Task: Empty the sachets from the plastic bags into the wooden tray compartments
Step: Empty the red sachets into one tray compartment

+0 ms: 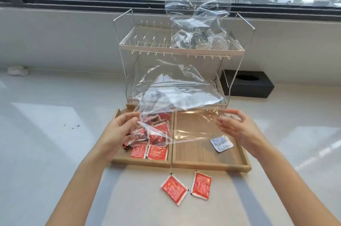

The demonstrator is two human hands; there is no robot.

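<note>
A clear plastic bag point(177, 94) is stretched over the wooden tray point(210, 166). My left hand point(120, 129) pinches its left edge above the left compartment. My right hand point(238, 126) pinches its right edge over the right compartment. Several red sachets point(156, 151) lie in the left compartment, some still under the bag's mouth. One white sachet point(221, 143) lies in the right compartment. Two red sachets point(174, 189) point(201, 185) lie on the counter in front of the tray. A second clear bag point(199, 22) with dark and white sachets stands on the rack's upper shelf.
A white two-tier wire rack point(177, 50) stands directly behind the tray. A black tissue box point(247, 83) sits to its right against the wall. A crumpled white cloth point(17, 71) lies at the far left. The window ledge runs along the back.
</note>
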